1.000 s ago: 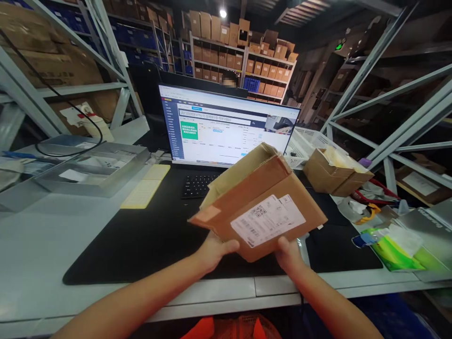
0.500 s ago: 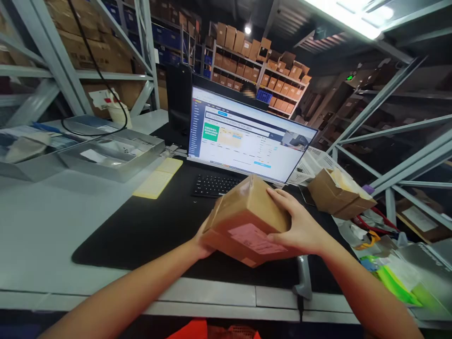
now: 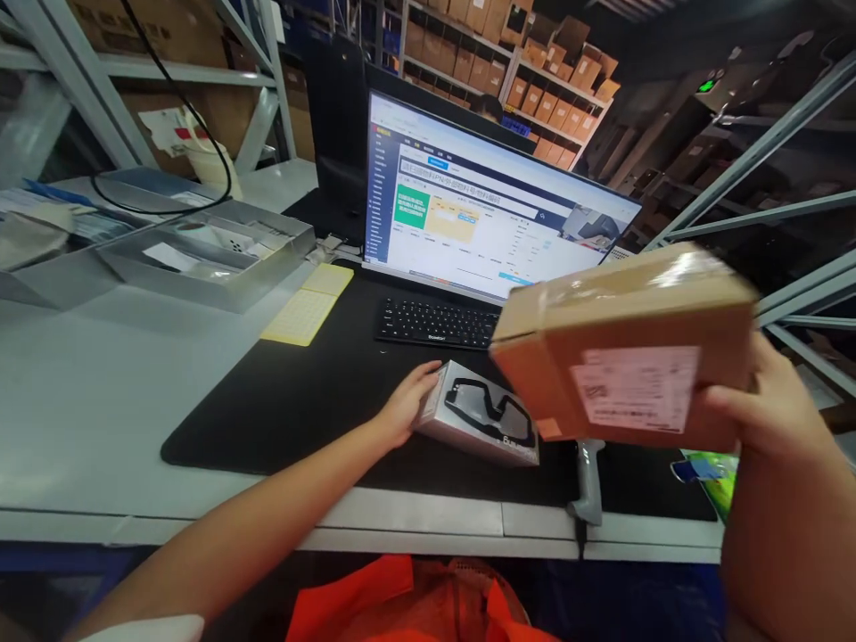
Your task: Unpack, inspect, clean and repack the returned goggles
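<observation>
Your right hand clamped the cardboard box high at your right, and your left hand held the glasses box on the black mat; gripped one-handed, the cardboard box could slip and fall.

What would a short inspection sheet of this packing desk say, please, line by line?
Surface: grey table with a black mat in front of the monitor.
Job's things: cardboard box with a white label, held above the table; grey box printed with glasses, lying on the mat.
Clutter: keyboard, yellow sheets, metal trays, handheld scanner at the table edge, green packet.
Hands: right hand holds the cardboard box; left hand lies over the grey box's left end, grip not certain.
Cables: black cable loops above the trays.
Surroundings: shelves of cartons, grey rack beams.
</observation>
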Motion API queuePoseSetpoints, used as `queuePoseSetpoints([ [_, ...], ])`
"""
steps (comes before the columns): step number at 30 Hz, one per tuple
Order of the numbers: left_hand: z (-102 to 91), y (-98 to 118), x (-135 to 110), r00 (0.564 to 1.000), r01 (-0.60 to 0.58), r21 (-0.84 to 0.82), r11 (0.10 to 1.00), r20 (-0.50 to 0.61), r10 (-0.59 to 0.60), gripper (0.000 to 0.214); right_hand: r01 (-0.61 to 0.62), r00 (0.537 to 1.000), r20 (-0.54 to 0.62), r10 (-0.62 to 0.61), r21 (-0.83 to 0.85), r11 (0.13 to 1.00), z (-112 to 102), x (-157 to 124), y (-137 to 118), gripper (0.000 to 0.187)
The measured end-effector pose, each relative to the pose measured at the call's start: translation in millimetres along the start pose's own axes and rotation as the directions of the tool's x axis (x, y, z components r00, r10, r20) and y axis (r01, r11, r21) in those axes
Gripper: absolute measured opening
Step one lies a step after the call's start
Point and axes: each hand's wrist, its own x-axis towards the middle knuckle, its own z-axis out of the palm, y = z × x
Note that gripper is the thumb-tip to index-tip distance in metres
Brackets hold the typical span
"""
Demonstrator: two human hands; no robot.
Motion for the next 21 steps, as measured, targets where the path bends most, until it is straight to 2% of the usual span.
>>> queuePoseSetpoints([
  [2, -6.3, 7, 4, 0.999, -0.029, 0.04, 0.999, -0.012, 0.029, 0.055, -0.05, 0.978, -0.19, 0.083, 0.172, 0.984, -5, -9, 25, 0.106],
  [4, -11.7, 16, 4, 0.996, -0.082, 0.137, 0.987, -0.015, 0.085, 0.046, 0.005, 0.924, -0.368, 0.103, 0.281, 0.96, 6, -23, 49, 0.094],
  [6, -12.4, 29, -3, 0.963, -0.258, 0.342, 0.904, 0.019, 0.268, 0.038, 0.075, 0.872, -0.477, 0.109, 0.351, 0.934, 29, -39, 66, 0.082],
  [7, -10.0, 34, -9, 0.918, -0.379, 0.453, 0.807, 0.071, 0.391, 0.035, 0.078, 0.868, -0.477, 0.137, 0.403, 0.912, 44, -48, 70, 0.081],
  [9, 1.7, 41, -27, 0.79, -0.585, 0.576, 0.571, 0.246, 0.561, 0.041, 0.05, 0.867, -0.45, 0.213, 0.504, 0.862, 76, -64, 73, 0.089],
  [10, 11.0, 41, -38, 0.748, -0.645, 0.564, 0.515, 0.328, 0.577, 0.051, 0.04, 0.865, -0.445, 0.234, 0.525, 0.85, 93, -71, 72, 0.089],
  [11, 22.1, 39, -49, 0.736, -0.672, 0.527, 0.52, 0.404, 0.543, 0.068, 0.015, 0.862, -0.428, 0.27, 0.554, 0.832, 109, -79, 70, 0.087],
  [12, 34.6, 34, -60, 0.74, -0.671, 0.467, 0.576, 0.465, 0.485, 0.093, -0.008, 0.851, -0.426, 0.307, 0.575, 0.818, 126, -85, 68, 0.086],
  [14, 59.3, 22, -76, 0.78, -0.561, 0.314, 0.766, 0.511, 0.362, 0.134, -0.093, 0.879, -0.319, 0.354, 0.614, 0.783, 153, -97, 62, 0.089],
  [16, 74.3, 15, -82, 0.836, -0.424, 0.108, 0.899, 0.428, 0.343, 0.143, -0.172, 0.944, -0.109, 0.313, 0.645, 0.745, 171, -106, 58, 0.089],
  [18, 69.6, 18, -82, 0.874, -0.404, -0.024, 0.914, 0.286, 0.394, 0.142, -0.193, 0.98, 0.089, 0.18, 0.662, 0.724, 174, -113, 57, 0.08],
  [20, 42.6, 32, -83, 0.862, -0.503, 0.056, 0.863, 0.112, 0.495, 0.141, -0.16, 0.983, 0.172, 0.064, 0.639, 0.752, 166, -119, 62, 0.068],
  [21, 22.2, 42, -86, 0.83, -0.551, 0.177, 0.816, 0.011, 0.558, 0.141, -0.148, 0.982, 0.18, 0.049, 0.594, 0.791, 159, -123, 68, 0.064],
])
